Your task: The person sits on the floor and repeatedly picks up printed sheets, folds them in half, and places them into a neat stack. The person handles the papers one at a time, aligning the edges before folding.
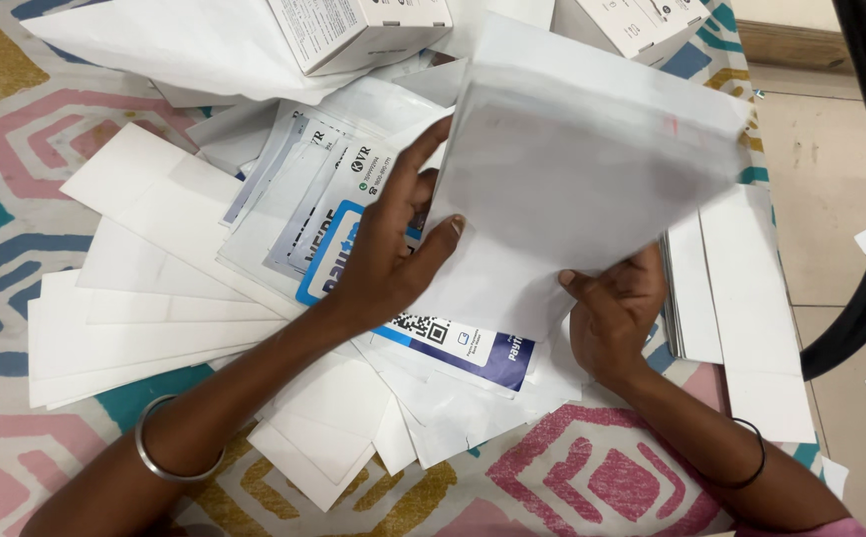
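While both hands work over it, surface: patterned cloth [15, 199] in pink, teal and mustard, tiled floor [831, 169] at right.
Paper spread: white envelopes [144, 288] fanned across the cloth, a neat stack [696, 288] at right.
Boxes: two white cartons [358, 30] at the top edge.
Held sheet: large white envelope [592, 169], tilted, above the pile's middle.
Cards: blue-and-white printed stickers [453, 343] under the hands.
Left hand [388, 249]: thumb and fingers clamped on the envelope's left edge.
Right hand [617, 308]: pinching its lower edge.
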